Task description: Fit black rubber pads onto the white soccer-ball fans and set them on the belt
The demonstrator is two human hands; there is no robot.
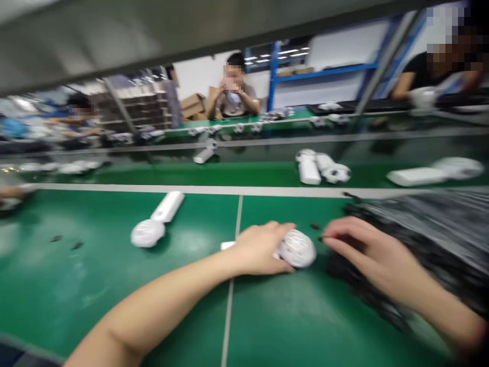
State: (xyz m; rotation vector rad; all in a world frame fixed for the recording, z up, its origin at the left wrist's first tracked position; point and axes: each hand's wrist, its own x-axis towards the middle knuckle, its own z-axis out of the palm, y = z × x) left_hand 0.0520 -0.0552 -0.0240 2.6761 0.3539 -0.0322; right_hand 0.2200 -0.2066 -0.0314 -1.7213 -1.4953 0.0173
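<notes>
My left hand [263,248] is wrapped round a white handheld fan [298,248] lying on the green table [183,311]. The fan's round grille head sticks out past my fingers, and most of its handle is hidden under the hand. To the right, my right hand [359,244] pinches a small dark piece [323,238], too blurred to name. A similar dark piece [315,226] lies on the table just beyond those fingertips. Beneath and beside my right hand spreads a plastic bag [431,239] with many black pieces.
Another white fan [148,233] lies at the left, near two small dark pieces [77,245]. Behind the pale strip [191,190] a green belt carries several white fans [309,168], some with black spots. Co-workers sit across the line. An overhead panel [191,35] spans the top.
</notes>
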